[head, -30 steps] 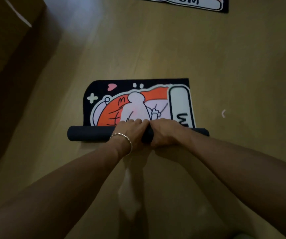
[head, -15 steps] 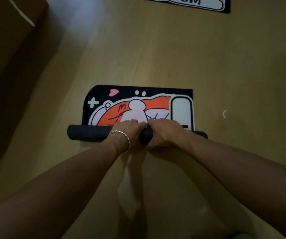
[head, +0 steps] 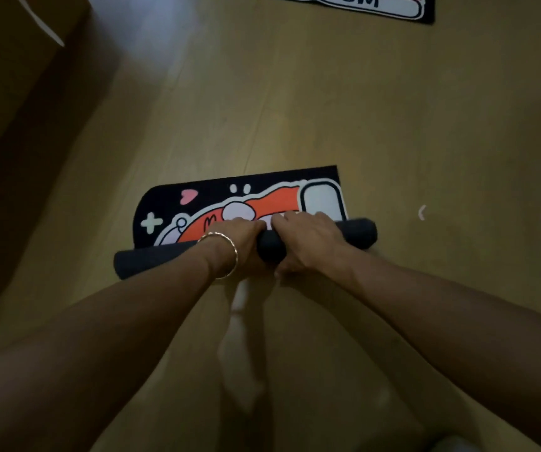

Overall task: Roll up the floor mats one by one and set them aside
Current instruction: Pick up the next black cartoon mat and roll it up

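Hands, left hand [head: 236, 238] and right hand [head: 308, 238], clamp side by side on the mat [head: 355, 234] roll's middle, keeping it tight while rolling toward its far edge.

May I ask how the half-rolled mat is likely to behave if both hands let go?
The mat is probably floppy: it curls into a tight roll. Released, it may loosen, since the left hand and right hand grip it. Being round, it could roll on the smooth floor.

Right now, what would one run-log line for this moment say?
floor mat: partly rolled | left hand: grips it | right hand: grips it | second mat: flat, untouched
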